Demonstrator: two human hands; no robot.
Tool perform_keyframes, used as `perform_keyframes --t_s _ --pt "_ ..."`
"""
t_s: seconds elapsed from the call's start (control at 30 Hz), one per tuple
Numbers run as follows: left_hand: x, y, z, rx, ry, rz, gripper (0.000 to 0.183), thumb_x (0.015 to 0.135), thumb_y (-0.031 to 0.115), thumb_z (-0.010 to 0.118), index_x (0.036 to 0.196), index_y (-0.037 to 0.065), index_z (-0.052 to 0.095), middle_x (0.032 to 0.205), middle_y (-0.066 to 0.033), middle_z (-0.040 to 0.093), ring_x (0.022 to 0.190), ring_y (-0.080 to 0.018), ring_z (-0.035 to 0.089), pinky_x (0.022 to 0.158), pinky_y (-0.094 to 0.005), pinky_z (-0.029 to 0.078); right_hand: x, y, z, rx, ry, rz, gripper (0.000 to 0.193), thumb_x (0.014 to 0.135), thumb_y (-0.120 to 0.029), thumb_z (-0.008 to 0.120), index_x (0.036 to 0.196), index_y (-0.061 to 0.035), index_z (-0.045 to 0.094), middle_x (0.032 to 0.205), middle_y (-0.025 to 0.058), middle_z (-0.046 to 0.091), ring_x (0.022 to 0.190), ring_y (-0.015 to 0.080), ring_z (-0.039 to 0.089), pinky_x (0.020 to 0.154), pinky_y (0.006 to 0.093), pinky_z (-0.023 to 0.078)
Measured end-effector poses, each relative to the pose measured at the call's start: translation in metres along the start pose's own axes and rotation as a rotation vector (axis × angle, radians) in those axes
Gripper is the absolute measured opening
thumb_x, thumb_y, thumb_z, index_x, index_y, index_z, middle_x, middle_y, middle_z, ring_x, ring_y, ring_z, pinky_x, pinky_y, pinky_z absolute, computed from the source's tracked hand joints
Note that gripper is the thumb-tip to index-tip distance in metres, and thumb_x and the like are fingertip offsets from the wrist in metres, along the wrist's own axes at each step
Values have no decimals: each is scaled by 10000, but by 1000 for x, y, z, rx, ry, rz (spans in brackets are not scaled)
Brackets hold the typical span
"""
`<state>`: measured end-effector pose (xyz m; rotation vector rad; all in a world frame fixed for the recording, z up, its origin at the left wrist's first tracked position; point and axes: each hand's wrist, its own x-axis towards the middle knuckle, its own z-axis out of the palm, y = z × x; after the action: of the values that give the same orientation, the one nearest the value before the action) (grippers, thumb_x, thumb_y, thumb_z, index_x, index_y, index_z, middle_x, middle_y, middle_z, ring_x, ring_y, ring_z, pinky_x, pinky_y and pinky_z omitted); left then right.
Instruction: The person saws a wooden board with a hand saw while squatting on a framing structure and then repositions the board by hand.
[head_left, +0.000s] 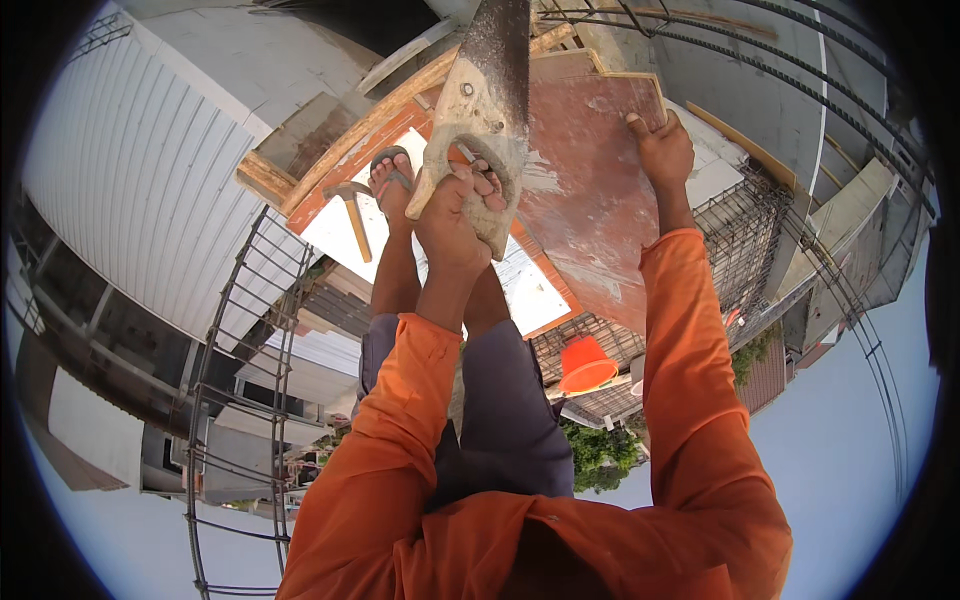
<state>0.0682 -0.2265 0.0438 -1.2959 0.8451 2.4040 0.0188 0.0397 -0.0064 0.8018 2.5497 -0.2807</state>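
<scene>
- A hammer (352, 215) is seen lying loose on the white sheeting at the left, beside a sandalled foot (390, 180); it is judged that it could be kicked off the edge if the foot were shifted.
- The left hand (455, 215) is closed fully round the pale grip of a handsaw (485, 100), with the fingers threaded through the handle opening. The blade is run upward along the left edge of the reddish plywood board (590, 170), just beside the foot; a slip of the blade toward the toes is considered the chief hazard, since only an open sandal is worn.
- The right hand (660, 150) is laid on the board near its far right corner, fingers curled over the edge, nothing else being held. The board is steadied only by this hand and the foot; it is judged that binding of the blade or a shift of the board could jerk the saw.
- The board is carried on timber battens (300, 170) over light sheeting, not on a proper tabletop. Its face is scuffed and stained with pale residue.
- Surroundings: an open building site, with steel reinforcement cages (235, 400) at left and right, corrugated cladding (130, 170), an orange bucket (585, 365) and greenery.
</scene>
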Motion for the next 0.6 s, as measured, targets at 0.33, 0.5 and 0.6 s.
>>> perform_keyframes --t_s 0.33,0.5,0.6 --pt "10 -16 -41 -246 49 -65 127 855 54 470 958 -3 519 699 -84 526 603 -217 534 661 -358 482 -48 -22 -19 134 -99 -6 480 735 -463 696 920 -26 627 780 186 655 750 349 637 695 434 479" --pt "20 -18 -56 -321 -148 -79 143 847 38 479 966 -11 543 738 -101 556 639 -218 554 763 -347 484 -2 -74 -37 304 -306 -154 466 748 -454 676 958 -39 652 831 169 658 778 288 626 728 385 472" --pt "35 -27 -63 -195 17 -99 179 837 19 497 1001 -6 563 787 -119 590 681 -213 582 759 -351 489 17 -97 -10 128 -234 -256 430 773 -424 668 1000 -58 666 914 168 666 853 275 629 770 365 469"
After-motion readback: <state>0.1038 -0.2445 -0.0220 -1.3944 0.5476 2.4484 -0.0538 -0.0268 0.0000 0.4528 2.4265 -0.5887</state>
